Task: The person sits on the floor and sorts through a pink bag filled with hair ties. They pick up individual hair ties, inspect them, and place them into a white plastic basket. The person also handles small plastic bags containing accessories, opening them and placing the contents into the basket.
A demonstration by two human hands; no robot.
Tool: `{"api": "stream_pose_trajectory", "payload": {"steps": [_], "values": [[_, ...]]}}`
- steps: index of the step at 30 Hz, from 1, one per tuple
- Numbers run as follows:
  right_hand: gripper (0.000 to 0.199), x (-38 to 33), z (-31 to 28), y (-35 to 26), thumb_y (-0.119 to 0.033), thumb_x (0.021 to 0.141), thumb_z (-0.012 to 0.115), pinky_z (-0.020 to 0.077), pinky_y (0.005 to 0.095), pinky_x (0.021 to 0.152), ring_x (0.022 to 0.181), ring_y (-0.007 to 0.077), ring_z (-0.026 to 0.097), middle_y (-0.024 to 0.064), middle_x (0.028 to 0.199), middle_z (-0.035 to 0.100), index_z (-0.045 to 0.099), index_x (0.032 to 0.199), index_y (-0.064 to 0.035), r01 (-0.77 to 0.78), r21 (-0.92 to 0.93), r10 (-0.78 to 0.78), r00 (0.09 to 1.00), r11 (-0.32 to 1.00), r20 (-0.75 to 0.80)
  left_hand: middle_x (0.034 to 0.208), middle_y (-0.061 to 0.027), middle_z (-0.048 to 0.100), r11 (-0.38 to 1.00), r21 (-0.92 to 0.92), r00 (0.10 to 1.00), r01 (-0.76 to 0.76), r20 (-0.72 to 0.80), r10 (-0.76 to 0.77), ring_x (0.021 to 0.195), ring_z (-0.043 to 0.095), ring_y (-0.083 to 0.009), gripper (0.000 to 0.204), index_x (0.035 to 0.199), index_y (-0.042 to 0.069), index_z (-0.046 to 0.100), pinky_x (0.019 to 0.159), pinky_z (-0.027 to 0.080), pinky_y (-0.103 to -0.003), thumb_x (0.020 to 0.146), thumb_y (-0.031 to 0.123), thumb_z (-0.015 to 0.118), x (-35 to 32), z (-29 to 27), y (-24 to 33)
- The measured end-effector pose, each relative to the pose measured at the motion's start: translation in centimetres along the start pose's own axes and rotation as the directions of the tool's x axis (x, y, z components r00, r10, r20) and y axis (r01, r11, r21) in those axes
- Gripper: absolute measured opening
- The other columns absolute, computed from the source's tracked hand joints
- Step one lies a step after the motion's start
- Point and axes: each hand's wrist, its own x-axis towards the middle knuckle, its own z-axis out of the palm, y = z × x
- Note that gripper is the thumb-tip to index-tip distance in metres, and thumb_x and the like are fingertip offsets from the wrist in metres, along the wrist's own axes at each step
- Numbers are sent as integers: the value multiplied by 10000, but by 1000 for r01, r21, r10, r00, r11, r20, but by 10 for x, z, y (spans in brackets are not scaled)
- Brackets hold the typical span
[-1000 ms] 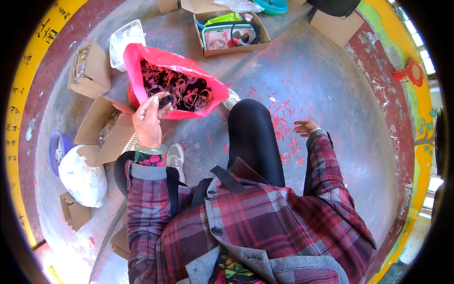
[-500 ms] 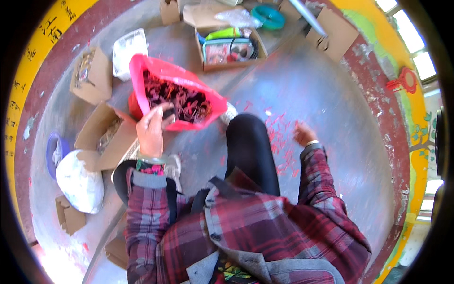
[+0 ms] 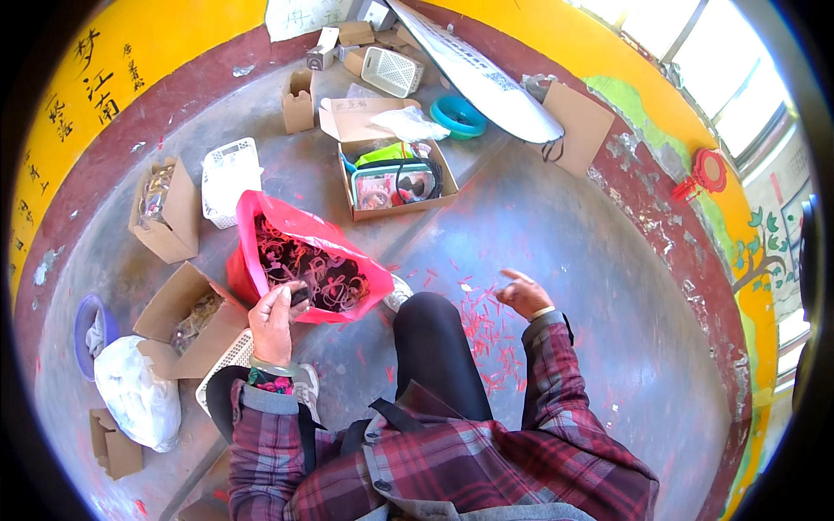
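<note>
At rim of red bag: L hand pinched shut on small dark piece; R hand open, fingers apart, over red scraps on floor.

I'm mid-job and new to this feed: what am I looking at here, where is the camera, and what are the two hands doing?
There is no machine: a person in a plaid shirt sits on a concrete floor, filmed from a fisheye camera on their own head looking down, so straight edges bend. The left hand is at the rim of an open pink bag full of small dark and red loops, pinching a small dark piece. The right hand hovers, holding nothing, above scattered red scraps. Around lie cardboard boxes, a white sack and a teal bowl.
</note>
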Motion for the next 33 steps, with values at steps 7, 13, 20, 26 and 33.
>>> {"api": "stream_pose_trajectory", "payload": {"steps": [7,13,20,26,33], "values": [[405,40,-52,25,-316,933,389,416,423,897,1024,301,549,168,1070,577,479,1220,-45,-154,-38,147,978,987,-147,971,-118,614,1000,3,999,30,27,-30,795,608,-154,247,1006,-54,587,715,530,-270,926,138,454,-1,7,1],[396,5,42,-49,-367,960,346,358,316,648,547,141,377,-8,552,407,554,1086,-54,260,578,-409,901,774,142,989,-109,615,1000,15,999,11,38,-12,776,615,-163,256,1027,-53,589,719,526,-266,927,146,461,2,2,-5],[401,-13,86,-70,-347,972,314,314,276,583,481,104,303,-30,485,321,587,999,-54,249,652,-501,834,716,231,967,-117,616,1000,7,999,21,31,-21,809,612,-159,254,1016,-55,586,714,534,-268,929,145,454,0,2,-3],[286,-2,82,-64,-181,852,584,458,278,752,818,133,571,72,921,605,584,1075,-2,246,-268,-228,969,932,95,973,-116,618,999,-7,998,48,48,-48,819,610,-161,257,1004,-52,590,705,530,-271,934,144,440,0,5,-3],[460,-4,215,-82,-89,799,652,449,279,828,963,144,541,84,1065,568,470,1202,40,319,-15,-267,816,948,512,1037,-138,604,948,-293,991,122,91,-99,883,601,-169,255,1075,-45,547,722,536,-281,924,141,460,2,3,-2]]}}
